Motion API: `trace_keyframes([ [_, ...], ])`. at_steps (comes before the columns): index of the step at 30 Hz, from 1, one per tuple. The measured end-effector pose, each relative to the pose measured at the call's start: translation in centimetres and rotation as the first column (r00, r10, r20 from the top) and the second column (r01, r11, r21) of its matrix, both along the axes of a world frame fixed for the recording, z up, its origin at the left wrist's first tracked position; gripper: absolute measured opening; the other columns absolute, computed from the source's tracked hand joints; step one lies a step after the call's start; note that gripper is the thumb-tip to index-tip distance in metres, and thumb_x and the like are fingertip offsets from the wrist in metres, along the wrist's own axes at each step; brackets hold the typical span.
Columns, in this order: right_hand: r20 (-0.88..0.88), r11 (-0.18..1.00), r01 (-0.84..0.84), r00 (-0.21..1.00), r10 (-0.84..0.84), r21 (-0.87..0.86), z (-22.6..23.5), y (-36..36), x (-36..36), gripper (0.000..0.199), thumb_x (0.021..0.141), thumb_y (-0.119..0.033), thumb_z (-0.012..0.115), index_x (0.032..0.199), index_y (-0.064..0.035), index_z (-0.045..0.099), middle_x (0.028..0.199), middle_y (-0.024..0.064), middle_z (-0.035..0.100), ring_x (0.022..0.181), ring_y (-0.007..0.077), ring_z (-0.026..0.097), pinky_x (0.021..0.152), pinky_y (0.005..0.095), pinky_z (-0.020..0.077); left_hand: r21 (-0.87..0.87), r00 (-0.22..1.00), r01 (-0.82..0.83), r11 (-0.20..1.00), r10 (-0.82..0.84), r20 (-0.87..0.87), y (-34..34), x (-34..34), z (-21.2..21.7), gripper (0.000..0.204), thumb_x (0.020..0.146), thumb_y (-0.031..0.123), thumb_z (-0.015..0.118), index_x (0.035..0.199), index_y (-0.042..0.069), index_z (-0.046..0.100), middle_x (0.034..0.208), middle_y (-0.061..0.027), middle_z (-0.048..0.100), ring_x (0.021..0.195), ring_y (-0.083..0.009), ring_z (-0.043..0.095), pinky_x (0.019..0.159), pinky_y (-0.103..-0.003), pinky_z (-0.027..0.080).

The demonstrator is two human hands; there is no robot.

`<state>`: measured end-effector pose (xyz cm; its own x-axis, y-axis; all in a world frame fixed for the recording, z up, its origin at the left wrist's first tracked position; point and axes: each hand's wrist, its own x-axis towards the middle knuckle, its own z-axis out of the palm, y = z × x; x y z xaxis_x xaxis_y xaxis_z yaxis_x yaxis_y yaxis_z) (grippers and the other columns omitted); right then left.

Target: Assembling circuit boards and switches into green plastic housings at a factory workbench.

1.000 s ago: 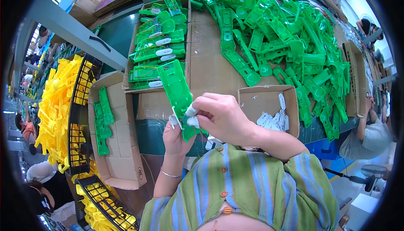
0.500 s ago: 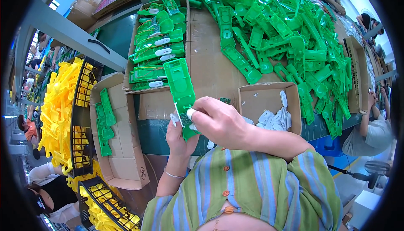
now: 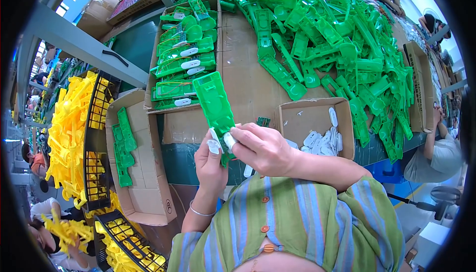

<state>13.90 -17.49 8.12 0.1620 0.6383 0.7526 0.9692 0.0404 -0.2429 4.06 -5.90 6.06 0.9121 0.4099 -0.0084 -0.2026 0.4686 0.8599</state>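
My left hand (image 3: 210,165) is closed around the lower end of a long green plastic housing (image 3: 214,101), which stands tilted with its hollow inside facing up. A small white plastic part (image 3: 213,146) sits by the left thumb at the housing's edge. My right hand (image 3: 265,148) is closed, its fingertips pinching at the housing's lower right side. Something white shows at those fingertips; whether it is a part or a finger cover I cannot tell. The fingers hide the housing's lower end.
A cardboard box (image 3: 218,49) of green housings with wires and white parts lies beyond my hands. To its right is a heap of green housings (image 3: 317,39). A small carton (image 3: 317,102) holds white parts. At left are a carton (image 3: 144,173) and black crates (image 3: 96,158) of yellow parts.
The housing has turned slightly, and my right hand has shifted a little right and down along it. The white part by my left thumb shows more. At lower left, a person now holds yellow parts.
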Motion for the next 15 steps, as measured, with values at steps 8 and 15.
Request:
trace_keyframes([
  [8, -0.224, 0.994, -0.108, 0.969, 0.107, 0.007, -0.5, -0.8, 1.2, 0.020, 0.063, 0.003, 0.062, 0.082, 0.0045, 0.058, 0.095, 0.0157, 0.055, 0.076, 0.0250, 0.061, 0.064, 0.0305, 0.0525, 0.230, 1.000, -0.026, 0.973, 0.023, 0.015, 0.3, 0.3, -0.5, 0.042, 0.087, 0.015, 0.055, 0.122, -0.005, 0.043, 0.110, -0.0105, 0.057, 0.097, -0.0149, 0.056, 0.083, -0.026, 0.045],
  [15, -0.935, 0.979, -0.111, 0.296, 0.196, 0.171, -0.9, -1.3, 1.4, 0.028, 0.077, 0.003, 0.062, 0.104, 0.0026, 0.053, 0.096, 0.0078, 0.059, 0.086, 0.0134, 0.060, 0.074, 0.0255, 0.0515, 0.115, 0.998, -0.051, 0.992, 0.047, 0.036, -0.9, 0.9, 1.0, 0.029, 0.085, 0.006, 0.056, 0.111, -0.003, 0.051, 0.098, -0.0043, 0.058, 0.087, -0.0092, 0.054, 0.076, -0.022, 0.043],
])
